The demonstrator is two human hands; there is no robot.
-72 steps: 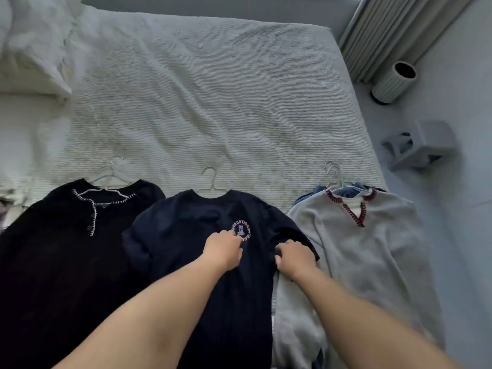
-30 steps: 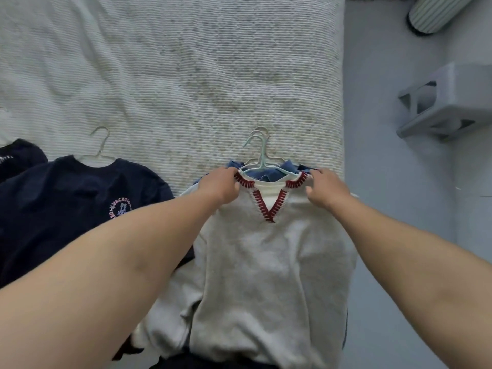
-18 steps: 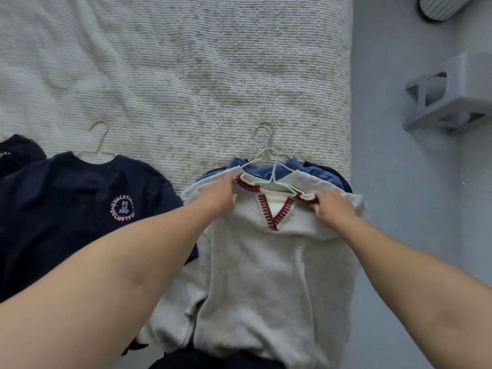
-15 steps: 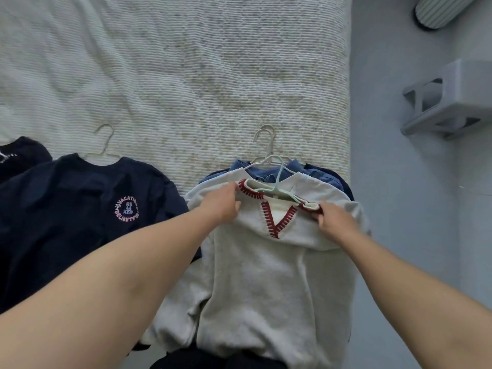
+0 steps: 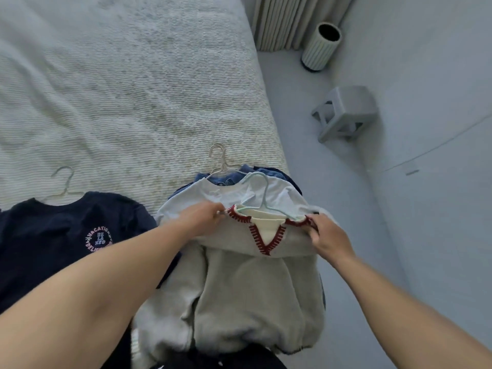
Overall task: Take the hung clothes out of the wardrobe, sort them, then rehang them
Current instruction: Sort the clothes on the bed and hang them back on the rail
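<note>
Hands grip the grey sweater (image 5: 255, 283) at its red-stitched collar: left hand (image 5: 202, 219) pinches the collar's left end, right hand (image 5: 328, 239) curls its fingers round the right end. Sweater rides on a pale green hanger (image 5: 262, 198), whose hook rises just beyond the grip, between the two hands. Sweater body drapes from the collar toward the viewer over the near bed edge.

Around the grip:
- Directly beyond and under the collar: white garment (image 5: 231, 191), lying flat, partly covered by the sweater.
- Beyond that: blue garment (image 5: 226, 179), only a strip showing, with a white hanger (image 5: 219, 161) hook sticking out onto the bed cover (image 5: 133, 97).
- Left of the left hand, just beside the sweater: navy T-shirt (image 5: 58, 235) with round pink print, on its own hanger (image 5: 64, 185); left forearm crosses its lower right part.
- Right of the right hand, well apart, on the floor: grey step stool (image 5: 346, 110); farther off, a ribbed cylindrical bin (image 5: 320, 46) next to the curtain (image 5: 290, 20).

Hidden / unclear:
- Number of garments stacked under the sweater cannot be told.
- Navy T-shirt cut off at frame's left edge; print partly covered by the forearm.
- Sweater's hem meets dark fabric at the bottom edge; cannot identify it.
- Left fingertips partly buried in fabric.
</note>
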